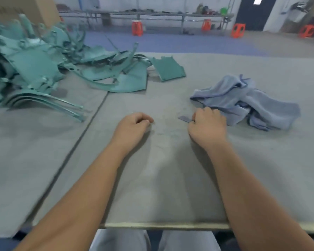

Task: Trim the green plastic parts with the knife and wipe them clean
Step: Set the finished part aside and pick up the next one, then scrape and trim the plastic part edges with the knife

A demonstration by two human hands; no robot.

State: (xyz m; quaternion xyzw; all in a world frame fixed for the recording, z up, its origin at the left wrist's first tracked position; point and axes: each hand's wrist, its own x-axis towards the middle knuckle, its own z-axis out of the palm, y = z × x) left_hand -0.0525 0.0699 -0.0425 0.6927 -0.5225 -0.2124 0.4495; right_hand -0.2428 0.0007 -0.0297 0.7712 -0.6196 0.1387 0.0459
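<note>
A large heap of green plastic parts (31,66) covers the table's far left, with one flat ribbed green part (169,68) lying apart at its right end. A crumpled blue-grey cloth (246,100) lies right of centre. My right hand (208,125) rests beside the cloth's near edge, fingers curled round the handle of a small grey knife (184,119) whose blade sticks out to the left. My left hand (132,125) lies on the table with fingers curled, holding nothing that I can see.
The grey felt-covered table (161,178) has a seam (76,144) running diagonally at the left and a front edge just above my lap. Behind it stand red stools (137,28), a long bench (143,15) and a cardboard box (25,9).
</note>
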